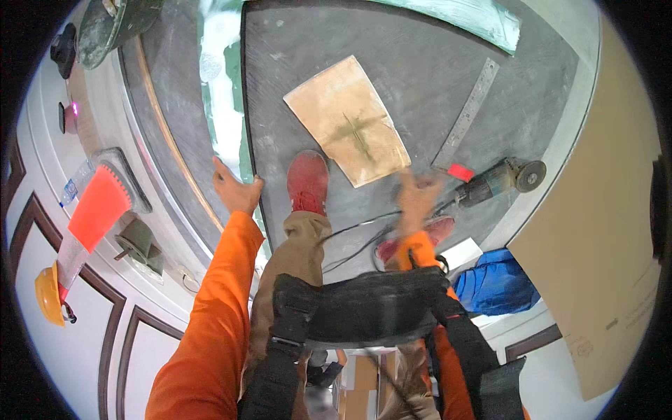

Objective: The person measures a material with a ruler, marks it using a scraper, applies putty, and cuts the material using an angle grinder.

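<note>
My left hand [236, 192] spans a long green strip smeared with white [225, 91], thumb at its right edge and fingers at its left. The strip stands along a dark gap in the grey floor surface. My right hand [418, 199] is smeared by motion, so its fingers cannot be read. It hovers just below the lower right corner of a tan cardboard piece [357, 115], which bears a dark cross-shaped mark. An angle grinder [493, 183] lies to the right of this hand, by a small red object [460, 172] and a steel ruler [472, 105].
Black cables [357, 227] run past my red shoes [308, 178]. At the right are a blue cloth item [495, 283] and a large cardboard sheet [588, 210]. A bucket [115, 31], an orange toothed piece [101, 203] and a yellow hard hat [47, 294] are left.
</note>
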A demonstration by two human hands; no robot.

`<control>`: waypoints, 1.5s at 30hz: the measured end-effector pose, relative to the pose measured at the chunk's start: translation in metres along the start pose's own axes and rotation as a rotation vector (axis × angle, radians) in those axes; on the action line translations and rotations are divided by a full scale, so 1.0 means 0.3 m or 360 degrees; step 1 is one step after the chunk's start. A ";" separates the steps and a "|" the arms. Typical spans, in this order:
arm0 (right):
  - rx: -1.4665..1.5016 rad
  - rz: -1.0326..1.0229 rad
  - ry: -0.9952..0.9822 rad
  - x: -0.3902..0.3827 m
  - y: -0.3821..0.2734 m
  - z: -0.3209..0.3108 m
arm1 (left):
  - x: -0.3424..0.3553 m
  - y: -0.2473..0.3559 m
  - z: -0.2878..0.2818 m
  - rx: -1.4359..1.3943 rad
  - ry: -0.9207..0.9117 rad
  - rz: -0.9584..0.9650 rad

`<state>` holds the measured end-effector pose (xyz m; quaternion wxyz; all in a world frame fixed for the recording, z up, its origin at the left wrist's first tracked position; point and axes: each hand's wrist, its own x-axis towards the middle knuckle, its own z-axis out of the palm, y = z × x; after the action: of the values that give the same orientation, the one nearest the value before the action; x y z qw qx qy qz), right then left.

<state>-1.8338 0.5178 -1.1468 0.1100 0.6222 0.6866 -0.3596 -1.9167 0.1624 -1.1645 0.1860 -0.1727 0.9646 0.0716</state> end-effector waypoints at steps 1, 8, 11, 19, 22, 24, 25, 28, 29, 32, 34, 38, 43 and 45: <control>0.0236 0.0319 -0.0024 -0.045 0.013 0.089 | -0.013 0.014 -0.015 -0.0014 -0.0018 0.0030; 0.1234 0.0545 -0.0208 -0.110 0.021 0.291 | -0.235 -0.152 -0.070 0.0241 -0.0168 -0.0256; 0.1165 0.0671 -0.0236 -0.050 -0.108 0.234 | -0.304 -0.270 -0.050 0.0356 -0.0194 -0.0265; 0.1274 0.0604 -0.0449 0.035 -0.197 0.284 | -0.270 -0.345 0.006 0.0384 -0.0116 -0.0144; 0.1133 0.0664 -0.0783 0.070 -0.176 0.246 | -0.301 -0.342 0.019 0.0402 -0.0190 -0.0137; 0.0942 0.0649 -0.1001 0.097 -0.198 0.196 | -0.285 -0.327 0.027 0.0305 -0.0267 -0.0078; 0.0689 0.0456 -0.1045 0.104 -0.208 0.165 | -0.261 -0.312 0.030 0.0300 -0.0342 -0.0171; 0.0274 -0.0187 -0.0741 0.195 -0.139 -0.015 | -0.228 -0.255 -0.014 0.0223 -0.0315 -0.0065; 0.0120 -0.0471 -0.0457 0.232 -0.069 -0.093 | -0.231 -0.239 -0.045 0.0162 -0.0222 0.0100; -0.0341 -0.0539 -0.0410 0.306 -0.103 -0.401 | -0.166 0.013 -0.137 0.0064 0.0097 0.0556; -0.1001 -0.1403 -0.0002 0.348 -0.073 -0.523 | -0.102 0.302 -0.239 -0.0075 -0.0178 0.1027; -0.1309 -0.1575 -0.0271 0.414 0.022 -0.643 | -0.144 0.896 -0.388 0.0116 -0.0790 0.1835; -0.0844 -0.1389 -0.0419 0.381 0.117 -0.759 | -0.376 1.299 -0.255 0.0281 -0.1179 0.1780; -0.0477 -0.1209 -0.0372 0.341 0.102 -0.799 | -0.443 1.311 -0.153 -0.0320 -0.1401 0.1854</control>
<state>-1.7547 0.7473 -1.0471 0.1361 0.2573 0.8947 -0.3389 -1.9579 0.5596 -1.0422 0.4711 0.3961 0.7249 0.3095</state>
